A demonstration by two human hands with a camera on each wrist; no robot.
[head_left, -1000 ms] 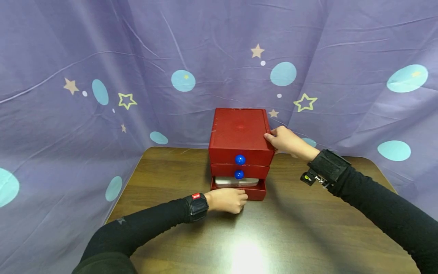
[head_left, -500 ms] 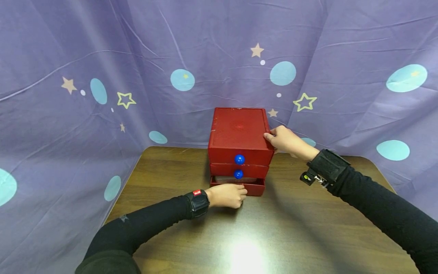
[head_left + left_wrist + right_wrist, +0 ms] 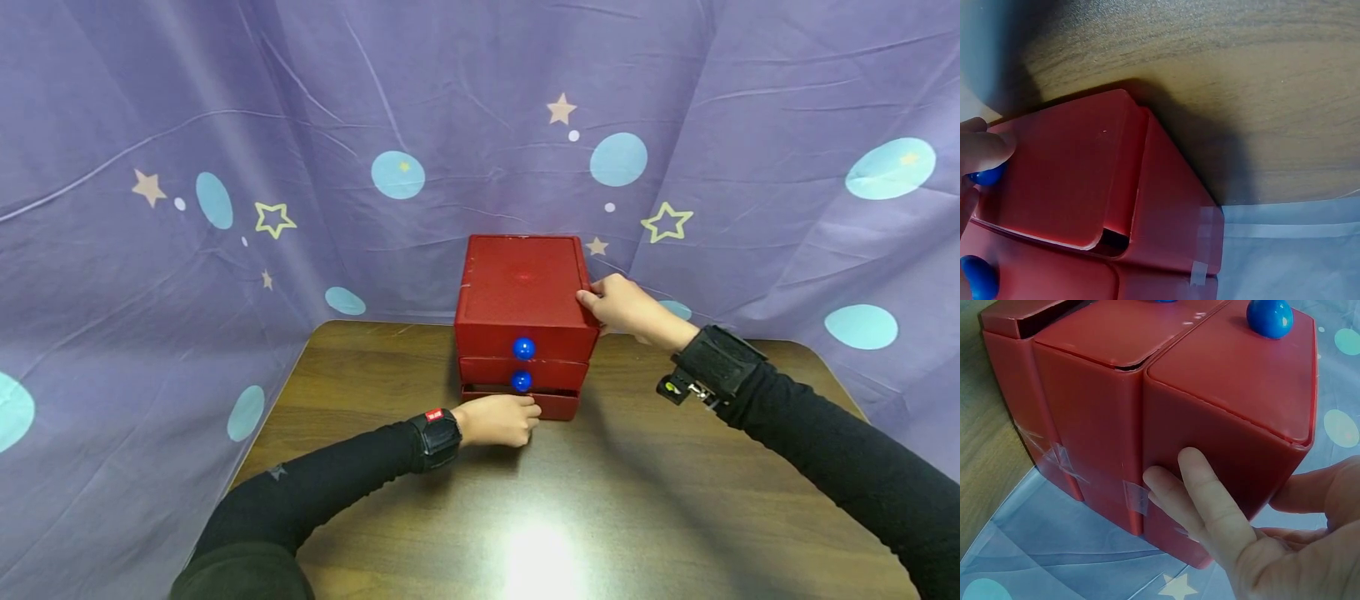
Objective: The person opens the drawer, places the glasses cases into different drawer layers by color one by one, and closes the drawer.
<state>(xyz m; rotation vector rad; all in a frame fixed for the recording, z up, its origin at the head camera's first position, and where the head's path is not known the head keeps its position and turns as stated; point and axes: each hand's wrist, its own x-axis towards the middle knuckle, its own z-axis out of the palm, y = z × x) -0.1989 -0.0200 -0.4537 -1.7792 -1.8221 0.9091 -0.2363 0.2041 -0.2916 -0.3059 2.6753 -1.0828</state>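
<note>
No legible text anywhere

A small red drawer box (image 3: 522,302) stands upright at the far middle of the tabletop (image 3: 600,500), its front facing near. It has three stacked drawers. The top and middle drawers are shut flush, each with a round blue knob (image 3: 523,348). The bottom drawer (image 3: 553,405) sticks out just slightly toward the near side. Clear tape strips show on the box's side wall.
</note>
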